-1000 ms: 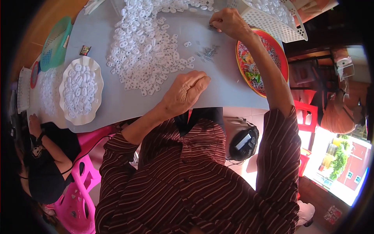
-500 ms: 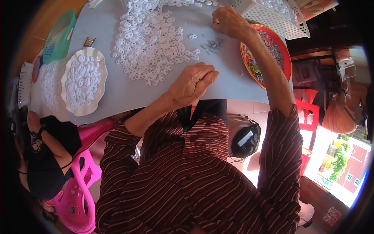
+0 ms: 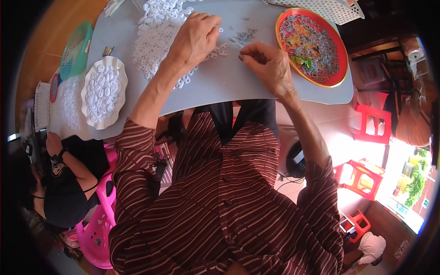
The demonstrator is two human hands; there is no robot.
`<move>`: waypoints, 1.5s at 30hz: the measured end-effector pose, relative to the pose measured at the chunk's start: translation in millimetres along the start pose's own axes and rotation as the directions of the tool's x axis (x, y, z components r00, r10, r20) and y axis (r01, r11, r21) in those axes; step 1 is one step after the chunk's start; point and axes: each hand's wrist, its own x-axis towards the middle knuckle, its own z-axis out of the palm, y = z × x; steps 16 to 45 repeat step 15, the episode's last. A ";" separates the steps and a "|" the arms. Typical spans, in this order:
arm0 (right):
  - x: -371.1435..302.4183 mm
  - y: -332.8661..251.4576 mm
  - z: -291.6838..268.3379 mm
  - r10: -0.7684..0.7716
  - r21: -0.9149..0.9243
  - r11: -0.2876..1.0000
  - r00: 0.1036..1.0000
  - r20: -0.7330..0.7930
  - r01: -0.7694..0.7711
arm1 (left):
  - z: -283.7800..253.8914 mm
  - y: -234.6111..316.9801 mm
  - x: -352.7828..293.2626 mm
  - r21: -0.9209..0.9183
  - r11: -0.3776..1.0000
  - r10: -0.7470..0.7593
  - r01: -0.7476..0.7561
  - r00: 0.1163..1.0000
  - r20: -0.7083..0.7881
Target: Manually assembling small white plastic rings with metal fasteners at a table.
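My left hand [image 3: 195, 40] is over the right side of a heap of small white plastic pieces with holes [image 3: 158, 39]. Its fingers are curled closed, and whatever they hold is hidden. Close by on the right, my right hand [image 3: 269, 68] has thumb and forefinger drawn together in a pinch. What is in that pinch is too small to make out. Just beyond its fingertips lies a little cluster of thin grey metal-looking pieces [image 3: 247, 35]. A few white pieces [image 3: 222, 48] lie between my hands on the grey table [image 3: 220, 91].
A red gold-rimmed dish [image 3: 343, 68] of grey pieces stands at the right, near a white perforated basket [image 3: 337, 13]. At left are a scalloped white dish [image 3: 120, 98] of white pieces, a small wrapper [image 3: 108, 50] and a green basket [image 3: 75, 50]. Another person's arm [image 3: 73, 167] is farther left.
My left hand has moved up and away from the table's near edge to the white heap. My right hand has come back from the far side toward the grey cluster, uncovering the red dish.
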 end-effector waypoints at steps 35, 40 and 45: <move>-5.9 8.1 3.8 0.029 0.178 0.984 0.999 -0.033 -0.022 | 19.5 -34.8 8.8 -0.010 0.998 0.067 -0.067 0.979 0.194; -5.9 8.1 3.8 0.029 0.178 0.984 0.999 -0.033 -0.022 | 19.5 -34.8 8.8 -0.010 0.998 0.067 -0.067 0.979 0.194; -5.9 8.1 3.8 0.029 0.178 0.984 0.999 -0.033 -0.022 | 19.5 -34.8 8.8 -0.010 0.998 0.067 -0.067 0.979 0.194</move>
